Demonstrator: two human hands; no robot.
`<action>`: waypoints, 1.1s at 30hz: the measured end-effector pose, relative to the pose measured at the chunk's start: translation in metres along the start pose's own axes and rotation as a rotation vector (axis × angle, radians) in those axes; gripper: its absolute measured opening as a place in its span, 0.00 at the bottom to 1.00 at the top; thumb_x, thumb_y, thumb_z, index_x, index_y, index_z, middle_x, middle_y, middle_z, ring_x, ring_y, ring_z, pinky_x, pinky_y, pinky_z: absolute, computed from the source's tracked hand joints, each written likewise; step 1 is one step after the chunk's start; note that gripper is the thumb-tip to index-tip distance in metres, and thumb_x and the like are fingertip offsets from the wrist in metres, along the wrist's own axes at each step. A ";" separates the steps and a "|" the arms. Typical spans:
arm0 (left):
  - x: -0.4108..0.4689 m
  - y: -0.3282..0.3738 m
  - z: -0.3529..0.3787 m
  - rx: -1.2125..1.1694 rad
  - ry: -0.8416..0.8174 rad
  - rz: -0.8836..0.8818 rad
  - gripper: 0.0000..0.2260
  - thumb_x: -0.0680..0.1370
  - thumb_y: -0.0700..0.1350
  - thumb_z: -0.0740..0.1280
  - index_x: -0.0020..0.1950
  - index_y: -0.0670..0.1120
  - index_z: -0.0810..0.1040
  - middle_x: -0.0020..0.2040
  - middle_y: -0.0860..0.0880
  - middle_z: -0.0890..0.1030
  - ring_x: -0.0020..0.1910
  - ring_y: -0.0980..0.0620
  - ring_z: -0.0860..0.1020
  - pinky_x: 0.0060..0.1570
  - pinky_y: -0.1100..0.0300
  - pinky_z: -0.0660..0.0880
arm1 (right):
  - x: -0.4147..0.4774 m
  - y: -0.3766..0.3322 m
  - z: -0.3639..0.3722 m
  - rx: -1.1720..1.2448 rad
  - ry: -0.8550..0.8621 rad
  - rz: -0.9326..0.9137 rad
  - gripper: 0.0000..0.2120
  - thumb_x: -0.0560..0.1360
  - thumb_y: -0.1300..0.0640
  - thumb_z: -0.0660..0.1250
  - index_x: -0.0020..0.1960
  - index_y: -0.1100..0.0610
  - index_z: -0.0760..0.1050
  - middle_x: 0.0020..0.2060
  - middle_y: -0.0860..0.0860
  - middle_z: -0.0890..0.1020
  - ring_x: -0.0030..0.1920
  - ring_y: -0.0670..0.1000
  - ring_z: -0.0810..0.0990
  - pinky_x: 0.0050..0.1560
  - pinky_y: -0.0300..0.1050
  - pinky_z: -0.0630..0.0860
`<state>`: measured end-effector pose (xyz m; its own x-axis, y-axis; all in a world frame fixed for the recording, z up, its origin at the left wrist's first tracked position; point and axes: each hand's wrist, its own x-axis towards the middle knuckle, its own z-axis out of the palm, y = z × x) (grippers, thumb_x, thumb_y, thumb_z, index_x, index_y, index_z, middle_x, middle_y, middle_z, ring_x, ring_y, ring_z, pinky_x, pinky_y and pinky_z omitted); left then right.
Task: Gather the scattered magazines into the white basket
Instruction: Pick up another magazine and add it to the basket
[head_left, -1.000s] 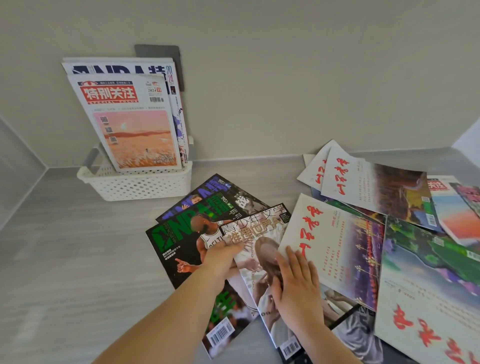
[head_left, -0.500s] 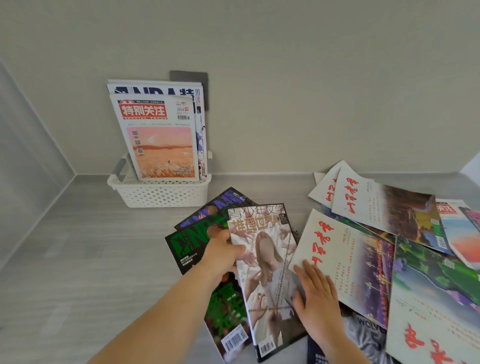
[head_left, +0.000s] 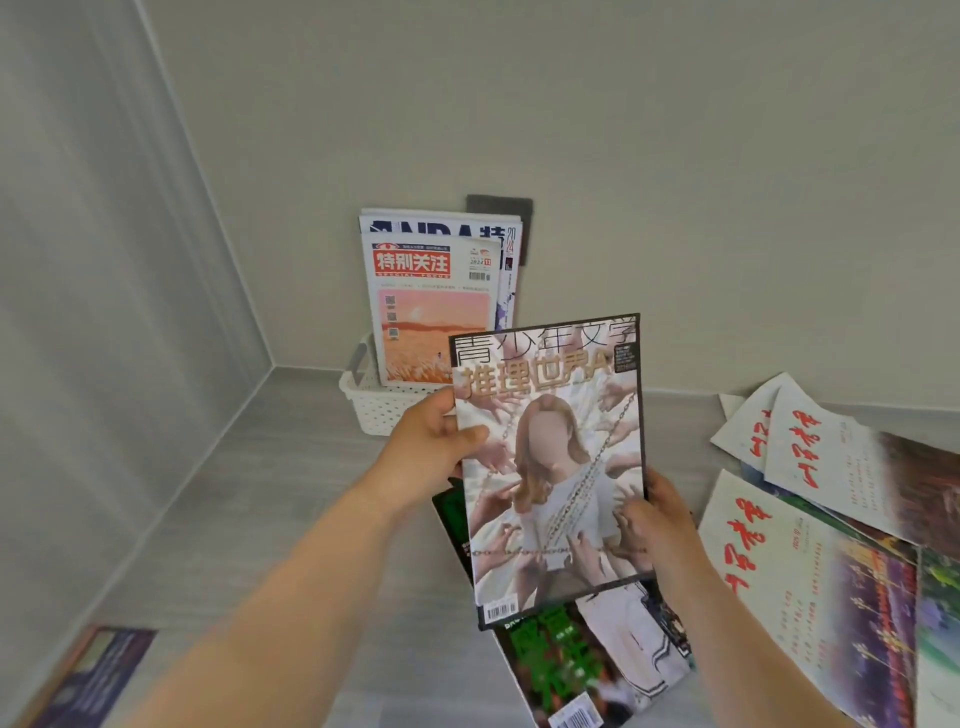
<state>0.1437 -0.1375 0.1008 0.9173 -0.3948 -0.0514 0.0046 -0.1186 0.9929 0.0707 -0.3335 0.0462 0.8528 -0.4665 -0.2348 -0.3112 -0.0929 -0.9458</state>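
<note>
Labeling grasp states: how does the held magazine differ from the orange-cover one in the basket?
The held magazine is lifted off the counter, gripped by left hand and right hand; the orange-cover magazine stands untouched in the white basket. The held magazine has a dark-bordered pale cover; the orange-cover magazine has a red title block. Both face the camera, roughly upright.

Both forearms are bare to the frame's edge, with no sleeves showing. The left hand (head_left: 431, 447) and right hand (head_left: 657, 525) wear no gloves, rings or watch.
</note>
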 end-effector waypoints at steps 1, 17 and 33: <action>0.001 0.003 -0.009 -0.002 0.006 0.018 0.13 0.75 0.33 0.61 0.41 0.52 0.73 0.28 0.55 0.82 0.26 0.61 0.80 0.26 0.72 0.73 | 0.003 -0.009 0.006 0.031 -0.049 0.002 0.15 0.72 0.71 0.52 0.45 0.57 0.73 0.39 0.68 0.73 0.39 0.64 0.75 0.37 0.52 0.74; 0.094 0.033 -0.106 -0.005 0.353 0.235 0.09 0.72 0.31 0.64 0.41 0.44 0.80 0.24 0.60 0.81 0.24 0.62 0.79 0.34 0.71 0.77 | 0.067 -0.127 0.090 0.055 -0.047 -0.379 0.09 0.73 0.70 0.61 0.48 0.60 0.76 0.29 0.46 0.80 0.26 0.38 0.79 0.26 0.24 0.71; 0.192 -0.003 -0.148 0.155 0.519 0.038 0.07 0.72 0.34 0.67 0.49 0.35 0.80 0.58 0.39 0.80 0.46 0.53 0.73 0.32 0.78 0.69 | 0.180 -0.123 0.154 -0.121 0.072 -0.246 0.07 0.72 0.64 0.65 0.46 0.68 0.77 0.27 0.56 0.75 0.27 0.49 0.67 0.19 0.27 0.62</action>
<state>0.3791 -0.0778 0.1034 0.9920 0.0958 0.0823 -0.0547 -0.2615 0.9637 0.3270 -0.2705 0.0860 0.8784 -0.4776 0.0192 -0.1500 -0.3135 -0.9377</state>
